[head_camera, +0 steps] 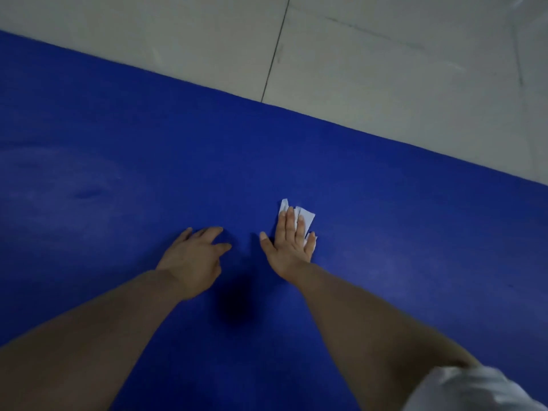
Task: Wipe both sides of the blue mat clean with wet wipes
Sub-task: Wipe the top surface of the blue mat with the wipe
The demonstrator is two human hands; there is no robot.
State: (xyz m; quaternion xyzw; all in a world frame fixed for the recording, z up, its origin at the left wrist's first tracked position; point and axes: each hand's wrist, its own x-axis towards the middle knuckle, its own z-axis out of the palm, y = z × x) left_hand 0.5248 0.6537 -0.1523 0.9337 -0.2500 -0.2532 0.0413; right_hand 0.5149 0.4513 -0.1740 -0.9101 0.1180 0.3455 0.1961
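The blue mat (148, 143) lies flat on the floor (385, 69) and fills most of the view, its far edge running on a slant from upper left down to the right. Its surface looks matt and finely grained, with paler smeared patches toward its left side. It is probably a soft foam sheet: light, floppy, likely to sag or fold when lifted, so turning it over would best start from an edge or corner, perhaps with both hands. On the mat, nearer the person than the far edge, sits a wet wipe (305, 216), white, thin and crumpled into a rough folded pad. The right hand (292, 244) lies on it with straight fingers pressing it flat to the mat rather than gripping it. The left hand (195, 255) rests just beside, fingers spread and lightly bent, touching the mat and holding nothing. The floor beyond is pale grey tile with dark joints. A white sleeve (474, 390) shows at the lower right corner
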